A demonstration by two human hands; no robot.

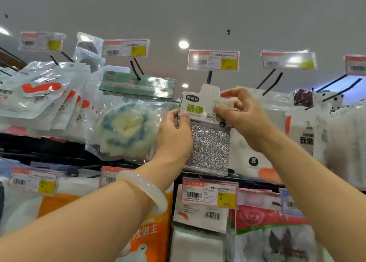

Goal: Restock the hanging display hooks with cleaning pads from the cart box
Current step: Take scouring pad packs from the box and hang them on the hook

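Nearest me, my left wrist wears a pale bangle (146, 190). My left hand (175, 135) grips the silver scouring pad pack (208, 142) by its left edge; my right hand (243, 113) pinches its header card, just under the black display hook (209, 77) and its price tag (213, 60).

Bright, even shop lighting from round recessed ceiling lamps (183, 44), with few hard shadows. White glare on the plastic price-tag sleeves (289, 60) and on the clear packets at left (39, 87). Wide-angle bending at the edges; right-hand goods (344, 135) and lower corners smeared and soft.
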